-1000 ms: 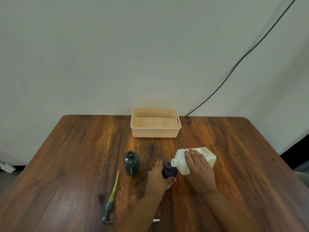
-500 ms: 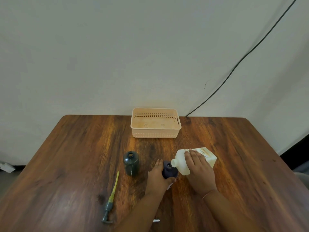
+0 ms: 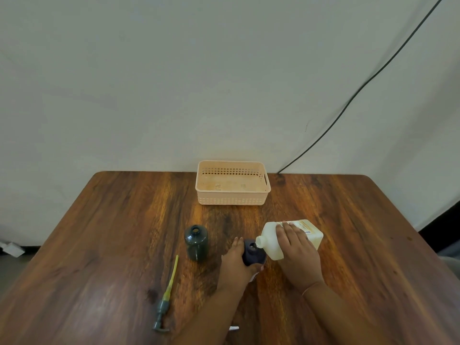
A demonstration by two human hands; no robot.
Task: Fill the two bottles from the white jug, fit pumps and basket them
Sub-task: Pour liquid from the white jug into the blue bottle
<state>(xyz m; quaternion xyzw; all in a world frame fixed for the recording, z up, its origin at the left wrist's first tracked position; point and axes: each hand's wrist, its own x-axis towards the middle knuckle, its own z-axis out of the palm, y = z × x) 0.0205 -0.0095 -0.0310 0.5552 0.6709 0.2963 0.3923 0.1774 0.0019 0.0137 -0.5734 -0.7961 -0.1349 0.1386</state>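
Your left hand (image 3: 236,263) covers most of the dark blue bottle (image 3: 252,252), so only its shoulder and open mouth show, and whatever is inside cannot be seen. A small white piece (image 3: 234,327) peeks out from under your left forearm at the bottom of the frame, too hidden to identify. Your left hand is wrapped around that bottle just below centre, while your right hand (image 3: 297,255) grasps the white jug (image 3: 292,239) from above, tipped so its spout sits at the bottle's mouth; no stream can be made out. Left of them the dark green bottle (image 3: 196,242) stands upright and uncapped, its contents impossible to judge through the dark plastic. The peach basket (image 3: 232,199) at the table's far edge, above centre, holds nothing but two faint marks on its floor. The jug's label has yellow and dark print, too small to read. A pump (image 3: 166,297) with a yellow tube lies on the wooden table (image 3: 112,232) at lower left.
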